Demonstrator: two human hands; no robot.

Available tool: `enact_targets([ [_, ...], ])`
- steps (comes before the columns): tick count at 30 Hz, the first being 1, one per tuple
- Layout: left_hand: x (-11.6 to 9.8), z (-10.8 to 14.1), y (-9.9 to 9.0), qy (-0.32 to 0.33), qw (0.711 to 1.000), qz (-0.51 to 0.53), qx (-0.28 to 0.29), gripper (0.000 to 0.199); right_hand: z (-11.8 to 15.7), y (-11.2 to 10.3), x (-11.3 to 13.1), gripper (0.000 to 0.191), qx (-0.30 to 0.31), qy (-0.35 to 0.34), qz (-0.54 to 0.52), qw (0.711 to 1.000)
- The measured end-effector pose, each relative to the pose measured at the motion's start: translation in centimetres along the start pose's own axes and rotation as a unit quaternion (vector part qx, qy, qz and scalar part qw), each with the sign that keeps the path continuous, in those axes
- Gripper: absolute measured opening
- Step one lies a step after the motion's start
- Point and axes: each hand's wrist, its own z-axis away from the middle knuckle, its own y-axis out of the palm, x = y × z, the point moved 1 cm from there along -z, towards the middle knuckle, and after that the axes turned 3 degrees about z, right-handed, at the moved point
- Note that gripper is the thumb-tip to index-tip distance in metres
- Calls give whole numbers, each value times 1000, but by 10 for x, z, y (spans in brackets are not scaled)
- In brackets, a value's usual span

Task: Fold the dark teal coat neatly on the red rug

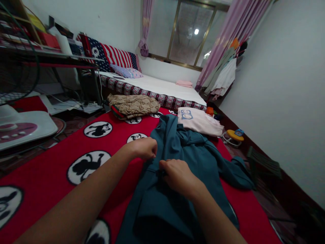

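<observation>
A dark teal garment point(200, 162) lies spread over a red blanket point(122, 135) with white circles and black figures. One sleeve stretches out to the right, and folds bunch near its top. My left hand point(146, 148) is closed at the garment's left edge, its fingertips pinching the teal cloth. Just right of it, my right hand point(176, 173) is also closed, gripping the cloth near the garment's middle. Beyond the garment sits a folded pale pink top point(200, 122) with a blue print. A folded brown patterned cloth point(135, 105) rests at the blanket's far edge.
Behind the blanket stands a bed point(157, 84) with pillows. At the left are a cluttered desk point(50, 52) and a white fan base point(27, 127). A yellow stool point(235, 135) and a dark green stool point(264, 162) stand by the right wall.
</observation>
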Motion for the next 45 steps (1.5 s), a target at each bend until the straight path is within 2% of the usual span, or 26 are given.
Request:
enact_targets([
  [4, 1, -3, 7, -34, 996, 76, 33, 9, 6, -13, -19, 25, -11, 11, -34, 999],
  [8, -2, -6, 15, -44, 994, 79, 59, 8, 13, -20, -37, 35, -14, 85, -29, 996],
  [13, -4, -10, 20, -55, 993, 6, 107, 12, 2, -3, -28, 25, 57, 80, 25, 995],
  [15, -5, -10, 20, -59, 990, -2, 125, 17, -3, 0, -24, 18, 62, 76, 35, 994],
  [18, -7, -9, 18, -52, 991, 9, 123, 23, -2, -4, -30, 21, 52, 70, 9, 996],
  [21, -8, -9, 18, -52, 992, 27, 109, 29, 8, -13, -52, 19, 76, 78, -67, 992],
  [25, -7, -12, 22, -78, 990, 40, 109, 17, 21, -20, -84, 17, 92, 124, -135, 979],
  [28, -7, -14, 30, -80, 989, 56, 109, 10, 26, -19, -96, 16, 88, 155, -144, 973],
  [32, -16, -19, 48, -64, 983, 143, 94, 26, 27, -18, -100, 13, 78, 150, -178, 969],
  [36, -24, -26, 70, -106, 948, 294, 67, 27, 29, -21, -103, 9, 48, 139, -237, 960],
  [39, -26, -27, 78, -130, 910, 388, 65, 36, 33, -24, -105, 6, 34, 149, -278, 948],
  [45, -35, -19, 85, -82, 827, 548, 97, 50, 38, -30, -104, 5, 4, 142, -346, 927],
])
